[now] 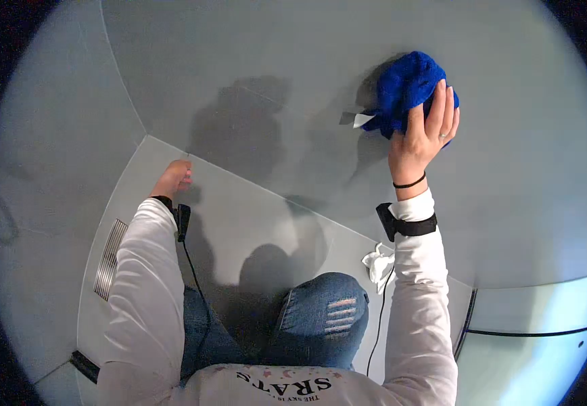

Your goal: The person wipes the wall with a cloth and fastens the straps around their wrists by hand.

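My right hand (418, 139) presses a bunched blue cloth (408, 81) against the grey surface, fingers spread over its right side. A small white and dark label (360, 120) sticks out from the cloth's left edge. My left hand (174, 177) is closed with its fingers curled, close to the seam between the lighter panel and the grey surface. I see nothing in it, though its inner side is partly hidden. Black straps with small devices sit on both wrists.
A crumpled white cloth or tissue (377, 265) lies by the seam beside my right forearm. A slatted metal vent (111, 259) is set at the left. Thin black cables (195, 271) run from the wrist devices. My bent knee (327, 311) is below, and a pale panel (544, 311) stands at lower right.
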{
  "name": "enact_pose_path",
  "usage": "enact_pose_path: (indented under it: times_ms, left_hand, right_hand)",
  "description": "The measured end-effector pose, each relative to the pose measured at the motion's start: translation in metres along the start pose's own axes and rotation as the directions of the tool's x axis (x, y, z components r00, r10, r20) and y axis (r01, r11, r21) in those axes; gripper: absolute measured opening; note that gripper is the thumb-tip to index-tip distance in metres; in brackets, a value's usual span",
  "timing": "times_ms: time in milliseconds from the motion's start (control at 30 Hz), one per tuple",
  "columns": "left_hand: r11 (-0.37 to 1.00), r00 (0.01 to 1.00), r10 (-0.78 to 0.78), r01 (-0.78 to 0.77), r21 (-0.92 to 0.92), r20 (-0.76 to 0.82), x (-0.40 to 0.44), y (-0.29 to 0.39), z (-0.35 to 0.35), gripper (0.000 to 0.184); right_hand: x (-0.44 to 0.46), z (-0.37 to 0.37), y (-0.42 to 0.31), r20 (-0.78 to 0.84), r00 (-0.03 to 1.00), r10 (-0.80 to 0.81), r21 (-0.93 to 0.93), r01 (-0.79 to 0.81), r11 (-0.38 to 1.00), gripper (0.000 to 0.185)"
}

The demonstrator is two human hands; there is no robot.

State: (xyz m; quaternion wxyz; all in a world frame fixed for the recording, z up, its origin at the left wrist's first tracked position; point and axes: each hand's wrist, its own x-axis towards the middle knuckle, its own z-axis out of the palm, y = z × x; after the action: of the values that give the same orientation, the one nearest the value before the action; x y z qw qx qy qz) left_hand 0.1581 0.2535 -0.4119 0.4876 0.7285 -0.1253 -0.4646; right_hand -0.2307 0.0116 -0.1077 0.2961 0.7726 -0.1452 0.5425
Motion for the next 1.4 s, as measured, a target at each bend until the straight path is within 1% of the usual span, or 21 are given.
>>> enact_pose_path:
  times_ms: [33, 133, 233, 267, 333, 367, 433, 467, 533, 667, 733, 767, 833, 867, 933, 967, 1033, 1167, 1233, 1367, 1400]
  left_hand:
    - [1.000, 0.999, 0.029, -0.029, -0.006, 0.015, -0.005, 0.003, 0.001, 0.037]
    - [1.000, 0.998, 0.028, -0.028, -0.001, 0.059, 0.025, -0.013, -0.010, 0.035]
    - [0.999, 0.998, 0.010, -0.013, 0.040, 0.067, 0.036, -0.015, -0.011, 0.037]
    - [0.999, 0.998, 0.010, -0.013, 0.043, 0.069, 0.024, -0.010, -0.006, 0.037]
    - [0.998, 0.998, 0.064, -0.064, -0.020, -0.001, -0.003, 0.003, 0.004, 0.039]
    - [0.998, 0.998, 0.062, -0.062, -0.018, -0.001, -0.013, 0.012, 0.010, 0.039]
    - [0.999, 0.997, 0.002, 0.002, 0.041, -0.080, -0.025, 0.025, 0.019, 0.027]
    - [0.999, 0.997, 0.000, 0.004, 0.041, -0.081, -0.025, 0.023, 0.017, 0.027]
    - [0.998, 0.998, 0.060, -0.060, 0.029, 0.006, -0.028, 0.024, 0.016, 0.028]
    - [0.999, 0.998, 0.054, -0.053, 0.010, -0.043, -0.022, 0.021, 0.017, 0.028]
    - [0.998, 0.994, 0.064, -0.063, -0.019, 0.093, -0.006, 0.014, 0.010, 0.029]
    - [0.998, 0.994, 0.062, -0.061, -0.019, 0.092, -0.021, 0.022, 0.017, 0.029]
    - [0.994, 0.995, 0.100, -0.101, -0.040, -0.014, -0.050, 0.036, 0.032, 0.024]
    - [0.994, 0.995, 0.098, -0.099, -0.040, -0.017, -0.053, 0.040, 0.037, 0.024]
    - [0.998, 0.994, 0.047, -0.043, 0.042, -0.100, -0.058, 0.048, 0.042, 0.020]
    - [0.998, 0.994, 0.045, -0.041, 0.042, -0.102, -0.049, 0.046, 0.039, 0.020]
    - [0.993, 0.998, -0.008, 0.014, 0.114, -0.057, -0.030, 0.040, 0.032, 0.043]
    - [0.998, 0.999, 0.041, -0.041, 0.045, 0.011, -0.034, 0.041, 0.032, 0.043]
    - [1.000, 1.000, 0.002, -0.002, 0.018, -0.030, -0.048, 0.056, 0.042, 0.014]
    - [0.998, 0.995, 0.056, -0.057, -0.017, -0.078, -0.048, 0.053, 0.045, 0.015]
    - [1.000, 0.998, 0.015, -0.014, 0.024, -0.053, -0.037, 0.051, 0.040, 0.026]
  right_hand:
    - [0.002, 0.000, -0.002, -0.003, 1.000, 0.008, -0.010, -0.008, 1.000, 0.053]
    - [0.008, 0.004, -0.005, -0.048, 0.999, -0.018, -0.014, 0.018, 1.000, 0.054]
    - [0.012, -0.001, -0.010, -0.005, 0.999, -0.050, -0.043, 0.050, 0.998, 0.051]
    - [0.014, -0.002, -0.014, 0.000, 0.999, -0.035, -0.015, 0.035, 0.999, 0.050]
    - [0.016, 0.000, -0.017, -0.005, 0.998, -0.066, -0.018, 0.066, 0.998, 0.048]
    - [0.017, -0.003, -0.021, 0.030, 0.998, -0.051, -0.025, 0.051, 0.998, 0.044]
    - [0.016, 0.000, -0.023, 0.025, 0.997, -0.069, -0.028, 0.069, 0.997, 0.042]
    - [0.016, -0.002, -0.026, 0.053, 0.998, -0.044, 0.005, 0.044, 0.999, 0.039]
    - [0.014, 0.001, -0.028, 0.054, 0.996, -0.077, -0.010, 0.078, 0.997, 0.036]
    - [0.009, 0.006, -0.032, 0.092, 0.990, -0.104, 0.014, 0.103, 0.995, 0.026]
    - [0.008, 0.006, -0.036, 0.118, 0.988, -0.099, 0.064, 0.092, 0.994, 0.026]
    - [0.007, 0.005, -0.036, 0.137, 0.985, -0.109, 0.075, 0.099, 0.992, 0.026]
    - [0.003, 0.007, -0.038, 0.154, 0.982, -0.114, 0.086, 0.102, 0.991, 0.027]
    - [0.003, 0.005, -0.039, 0.172, 0.978, -0.121, 0.098, 0.106, 0.990, 0.027]
    - [-0.001, 0.008, -0.042, 0.184, 0.974, -0.134, 0.106, 0.116, 0.988, 0.026]
    - [-0.001, 0.006, -0.043, 0.223, 0.965, -0.136, 0.124, 0.111, 0.986, 0.027]
    - [-0.005, 0.008, -0.044, 0.234, 0.959, -0.161, 0.152, 0.128, 0.980, 0.026]
    - [-0.005, 0.008, -0.047, 0.283, 0.932, -0.226, 0.208, 0.170, 0.963, 0.028]
    - [-0.006, 0.008, -0.048, 0.293, 0.923, -0.250, 0.219, 0.189, 0.957, 0.028]
    - [-0.013, 0.011, -0.050, 0.331, 0.896, -0.296, 0.235, 0.225, 0.946, 0.029]
    - [-0.016, 0.012, -0.051, 0.340, 0.890, -0.305, 0.240, 0.232, 0.943, 0.029]
